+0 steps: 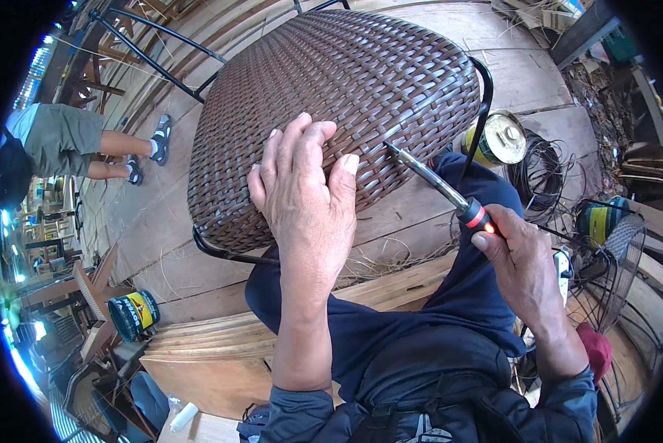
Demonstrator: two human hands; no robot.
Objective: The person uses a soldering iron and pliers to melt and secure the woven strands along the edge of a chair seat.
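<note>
One of the two hands, the left hand (306,188), lay palm down on a brown woven seat (331,74), its fingers loosely spread and grasping nothing. The right hand (522,266) was closed around the black handle of a pen-shaped tool (438,181) with a metal shaft, a red band and a glowing light near the thumb. The slim tip pointed up and to the left, at the weave near the left thumb; whether it pressed into the strands could not be told. The seat was in front of the person's dark trousers (486,203), over a plank floor (154,244), with a thin black metal frame (486,81) curving along its edges.

To the right of the seat, a lidded can (506,139) stood near a coil of dark strands (536,176). On the left, a green can with a yellow label (134,314) sat near stacked boards (213,336). Farther up that side, another person (69,136) in shorts and dark sandals stood on the planks.
</note>
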